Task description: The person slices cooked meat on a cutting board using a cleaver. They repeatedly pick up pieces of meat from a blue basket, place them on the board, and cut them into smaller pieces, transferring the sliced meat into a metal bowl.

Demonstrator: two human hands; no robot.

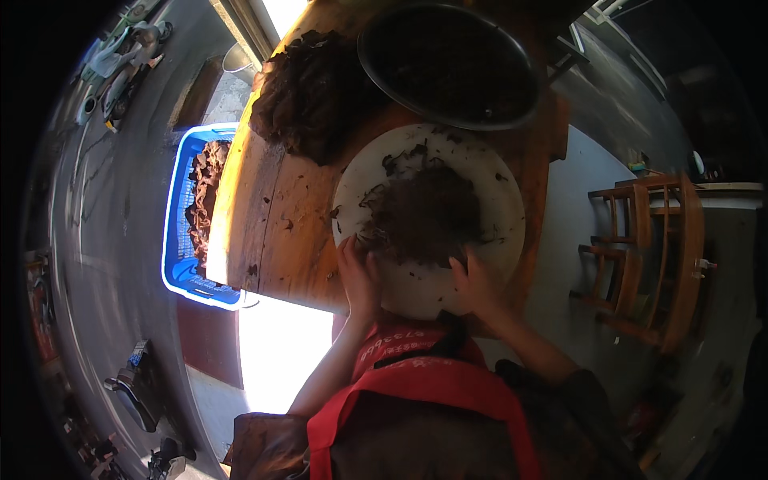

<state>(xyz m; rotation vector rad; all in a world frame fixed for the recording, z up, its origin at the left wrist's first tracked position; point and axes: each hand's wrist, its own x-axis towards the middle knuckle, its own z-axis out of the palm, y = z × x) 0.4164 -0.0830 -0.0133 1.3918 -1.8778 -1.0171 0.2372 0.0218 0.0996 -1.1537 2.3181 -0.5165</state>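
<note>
A round whitish board lies on the wooden table before me, with a heap of dark brown shredded leafy pieces on it. My left hand rests at the heap's lower left edge, fingers pointing forward. At the lower right edge of the heap is my right hand; a dark thing by its fingertips is too dim to name. Whether either hand grips any pieces cannot be made out. Loose scraps are scattered over the board. Beyond it, a larger pile of dark crinkled leafy pieces lies on the table.
A large round metal pan stands behind the board, overlapping its far edge. Past the left edge of the wooden table, a blue plastic basket holds brown crinkled pieces. Wooden chairs are at the right. Scooters stand on the road at the upper left.
</note>
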